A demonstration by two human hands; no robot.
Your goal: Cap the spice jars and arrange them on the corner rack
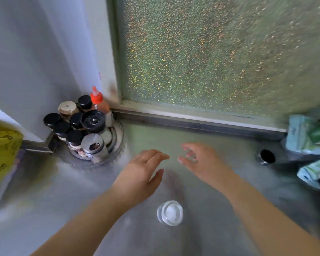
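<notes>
An uncapped glass jar (170, 213) with white contents stands on the steel counter near me. A black cap (266, 156) lies far right on the counter. The round corner rack (116, 143) at the back left holds several black-capped spice jars (76, 120), a metal-topped shaker (94, 145) and a red-nozzled bottle (97, 98). My left hand (142, 172) hovers over the counter just beyond the jar, fingers straight, holding nothing. My right hand (201, 159) hovers beside it with loosely spread fingers, also holding nothing.
A frosted window (220, 52) runs along the back behind a metal sill (192, 120). Blue and green packets (308, 137) pile at the right edge. A yellow patterned cloth (2, 154) hangs at the left.
</notes>
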